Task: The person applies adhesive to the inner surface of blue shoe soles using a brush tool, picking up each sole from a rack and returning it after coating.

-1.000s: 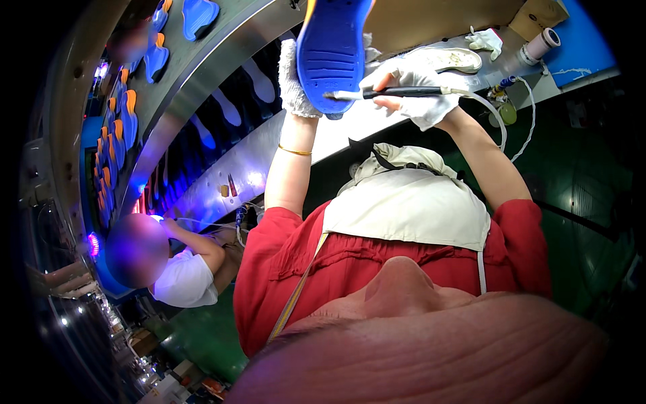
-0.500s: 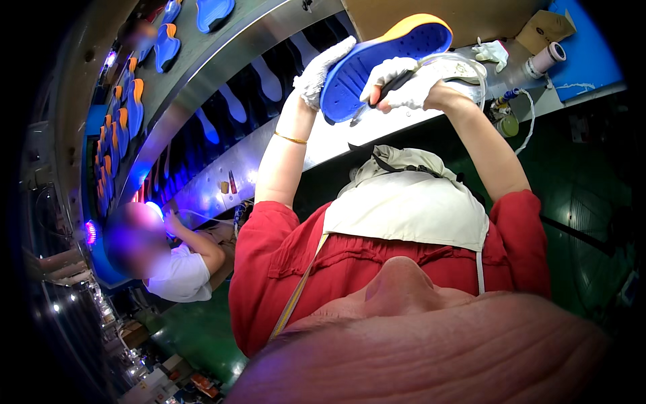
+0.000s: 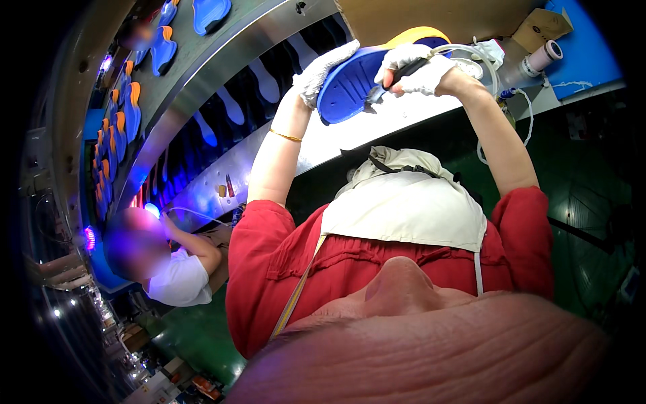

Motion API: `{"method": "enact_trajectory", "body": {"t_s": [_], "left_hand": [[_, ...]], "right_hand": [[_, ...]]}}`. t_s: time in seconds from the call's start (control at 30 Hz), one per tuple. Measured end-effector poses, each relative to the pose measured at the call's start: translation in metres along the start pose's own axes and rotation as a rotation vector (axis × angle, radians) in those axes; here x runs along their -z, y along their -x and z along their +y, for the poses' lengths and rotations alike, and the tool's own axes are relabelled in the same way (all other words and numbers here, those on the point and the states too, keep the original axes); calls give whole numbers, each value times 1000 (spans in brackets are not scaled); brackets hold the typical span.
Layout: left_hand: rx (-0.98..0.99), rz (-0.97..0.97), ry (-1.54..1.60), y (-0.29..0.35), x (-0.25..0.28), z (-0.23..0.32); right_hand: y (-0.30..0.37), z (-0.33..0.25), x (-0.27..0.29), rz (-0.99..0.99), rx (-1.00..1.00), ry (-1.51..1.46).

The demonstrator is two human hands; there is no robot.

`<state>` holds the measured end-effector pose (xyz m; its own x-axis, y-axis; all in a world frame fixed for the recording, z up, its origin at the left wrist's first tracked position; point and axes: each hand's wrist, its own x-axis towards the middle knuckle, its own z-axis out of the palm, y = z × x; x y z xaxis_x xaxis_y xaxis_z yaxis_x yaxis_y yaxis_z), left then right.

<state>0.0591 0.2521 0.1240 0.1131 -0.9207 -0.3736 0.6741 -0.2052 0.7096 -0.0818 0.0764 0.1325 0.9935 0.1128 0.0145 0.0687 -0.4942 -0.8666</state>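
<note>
A blue shoe insole (image 3: 343, 85) with an orange end is held up over the white-lit bench, tilted toward me. My left hand (image 3: 323, 71), in a white knitted glove, is closed on its left edge. My right hand (image 3: 418, 71), in a white glove with bare fingertips, grips a dark-handled brush (image 3: 375, 96) that has a thin clear hose (image 3: 471, 48) running from it. The brush's head lies against the insole's blue face, near the lower right edge. Part of the insole is hidden behind my right hand.
Many blue-orange insoles (image 3: 133, 111) ride a conveyor (image 3: 249, 15) at the left. Pale insole shapes (image 3: 230, 104) stand in a dark rack below. A co-worker (image 3: 182, 276) sits at the left. A pink-white roll (image 3: 544, 59), an opened carton (image 3: 542, 30) and a white glove (image 3: 491, 52) lie at the right.
My right hand and the brush have shifted slightly right, and the brush head now shows against the insole. The insole has tipped and dropped a little at its orange end.
</note>
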Motion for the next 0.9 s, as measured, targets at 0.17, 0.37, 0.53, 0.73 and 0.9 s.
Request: {"method": "enact_trajectory", "body": {"t_s": [0.17, 0.37, 0.53, 0.73, 0.9], "left_hand": [[-223, 136, 69, -8, 26, -16], [-560, -183, 396, -13, -1, -39], [-577, -132, 478, -11, 12, -49], [-636, 57, 484, -16, 17, -54], [-577, -78, 574, -3, 23, -55]], "right_hand": [[12, -5, 6, 74, -85, -347], [5, 9, -57, 341, 1, -314], [9, -14, -64, 204, -36, -509], [-5, -24, -64, 495, 85, -436], [-4, -39, -52, 202, -120, -600]]}}
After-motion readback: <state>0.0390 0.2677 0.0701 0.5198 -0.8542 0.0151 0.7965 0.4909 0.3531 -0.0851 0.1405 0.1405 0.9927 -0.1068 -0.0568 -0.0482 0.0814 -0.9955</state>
